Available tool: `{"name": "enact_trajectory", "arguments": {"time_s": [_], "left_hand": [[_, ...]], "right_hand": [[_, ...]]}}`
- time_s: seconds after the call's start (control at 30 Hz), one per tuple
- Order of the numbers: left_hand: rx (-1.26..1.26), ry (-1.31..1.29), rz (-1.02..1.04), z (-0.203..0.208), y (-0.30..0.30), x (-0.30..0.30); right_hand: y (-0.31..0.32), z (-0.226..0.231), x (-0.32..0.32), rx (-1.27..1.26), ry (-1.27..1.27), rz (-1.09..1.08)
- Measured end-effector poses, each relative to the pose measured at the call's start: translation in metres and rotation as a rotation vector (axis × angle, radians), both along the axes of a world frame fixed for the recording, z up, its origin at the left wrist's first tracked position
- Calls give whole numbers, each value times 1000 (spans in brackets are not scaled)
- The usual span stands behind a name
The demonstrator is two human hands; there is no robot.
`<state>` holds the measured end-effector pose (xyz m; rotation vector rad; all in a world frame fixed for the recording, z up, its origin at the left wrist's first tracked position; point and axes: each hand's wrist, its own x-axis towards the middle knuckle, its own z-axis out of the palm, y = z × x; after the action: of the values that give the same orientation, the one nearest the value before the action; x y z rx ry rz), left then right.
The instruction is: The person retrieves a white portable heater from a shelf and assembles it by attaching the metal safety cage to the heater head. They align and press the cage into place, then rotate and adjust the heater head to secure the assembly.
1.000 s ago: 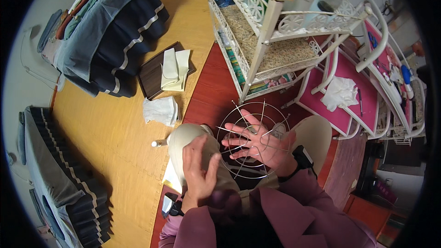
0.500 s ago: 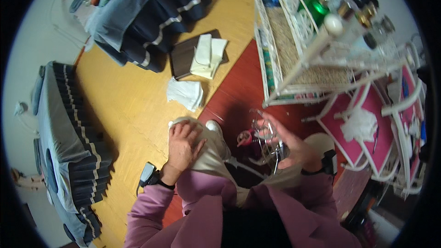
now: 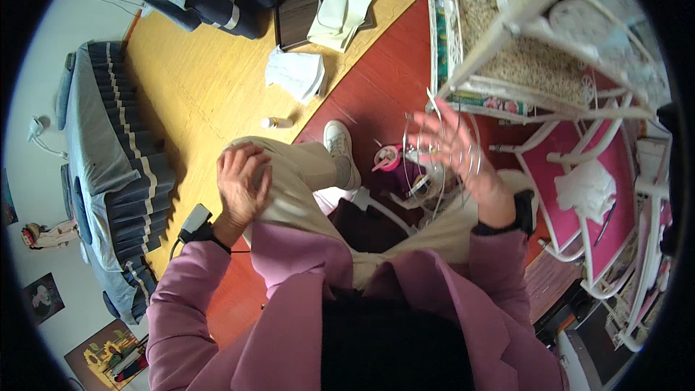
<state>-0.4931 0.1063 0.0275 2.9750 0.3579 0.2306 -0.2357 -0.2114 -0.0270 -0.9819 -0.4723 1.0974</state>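
Wire fan guard (image 3: pixel 441 163) is up off the floor, right hand (image 3: pixel 456 148) gripping it with fingers spread through the wires; left hand (image 3: pixel 242 181) holds nothing, lying loosely curled on the beige-trousered knee (image 3: pixel 289 174).

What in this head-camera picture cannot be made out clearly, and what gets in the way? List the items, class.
- Right hand, head view: motion blur smears its fingers, so the grip on the wire frame is uncertain.
- Small pink-rimmed item on the floor: too small and blurred to identify.
- White metal rack: its top is cut off by the upper edge and blurred.
- Left hand: its palm is hidden against the knee.
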Motion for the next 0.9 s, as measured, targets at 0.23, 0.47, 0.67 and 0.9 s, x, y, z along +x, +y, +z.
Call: {"name": "enact_trajectory", "arguments": {"time_s": [0.23,0.47,0.67,0.9], "left_hand": [[37,-124,115,1,-8,-66],[-396,-429,534,-18,-63,-185],[-588,-537,802,-55,-94,-266],[-632,-542,587,-44,-52,-199]], "right_hand": [[25,21,-15,90,-159,-98],[28,13,-14,174,-19,-13],[27,26,-19,174,69,-14],[16,39,-14,-26,-23,-49]]}}
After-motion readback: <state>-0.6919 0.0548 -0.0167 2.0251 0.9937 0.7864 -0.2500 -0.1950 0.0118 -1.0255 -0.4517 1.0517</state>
